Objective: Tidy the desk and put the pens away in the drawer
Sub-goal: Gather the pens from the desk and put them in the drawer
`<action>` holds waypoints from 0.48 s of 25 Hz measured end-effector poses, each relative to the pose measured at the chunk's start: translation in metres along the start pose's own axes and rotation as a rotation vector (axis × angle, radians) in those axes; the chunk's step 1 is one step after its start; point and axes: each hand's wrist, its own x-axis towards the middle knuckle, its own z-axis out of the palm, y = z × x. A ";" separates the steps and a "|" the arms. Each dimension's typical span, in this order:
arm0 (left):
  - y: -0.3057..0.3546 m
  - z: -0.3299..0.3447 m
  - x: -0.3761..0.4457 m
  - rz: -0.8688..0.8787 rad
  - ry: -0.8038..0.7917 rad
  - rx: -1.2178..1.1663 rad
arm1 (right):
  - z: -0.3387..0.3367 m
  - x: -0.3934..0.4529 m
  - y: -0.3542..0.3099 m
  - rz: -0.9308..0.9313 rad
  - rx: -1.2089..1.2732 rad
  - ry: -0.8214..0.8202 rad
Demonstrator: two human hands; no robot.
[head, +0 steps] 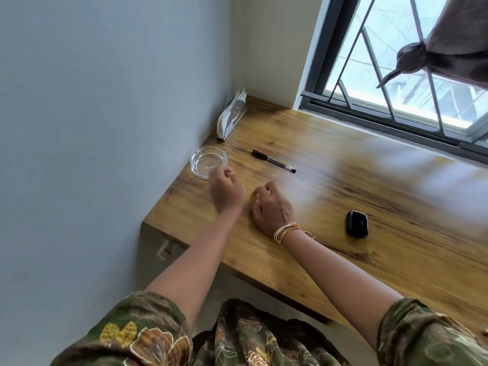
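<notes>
Left hand (225, 190): forearm reaching forward over the near-left corner of the bench (343, 186), back of hand up, fingers (224, 170) curled inward at the near rim of the glass ashtray (208, 161); whether they touch or pinch anything cannot be told, the hand hides it

Right hand (273, 207): resting low on the bench just beside the left hand, wrist bent, fingers (260, 192) loosely curled with tips on or just above the wood, holding nothing visible; corded bracelets (286, 231) on the wrist

Pen (273, 161): black, capped, lying flat on the bench beyond both hands, slanted with the cap end toward the left wall; apart from the ashtray and from both hands, nothing lying on it or against it

Bench edges: left edge runs flush along the pale wall (92, 101); near edge crosses under both forearms; far edge meets the window frame (396, 120)

Open room: bare wood between the hands and the pen, and a wide bare stretch to the right of the pen up to the window

Other items: napkin holder (232, 114) with paper, standing in the far-left corner by the wall, beyond the ashtray; small black case (357, 223) lying on the bench right of the right hand, well apart from the pen; knotted curtain (449, 48) hanging at the upper right; wall socket (166, 249) under the left bench edge

Drawer: none in view
</notes>
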 end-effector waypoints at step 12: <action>-0.020 0.041 -0.034 0.417 -0.380 0.671 | -0.026 0.067 0.055 0.390 -0.050 -0.031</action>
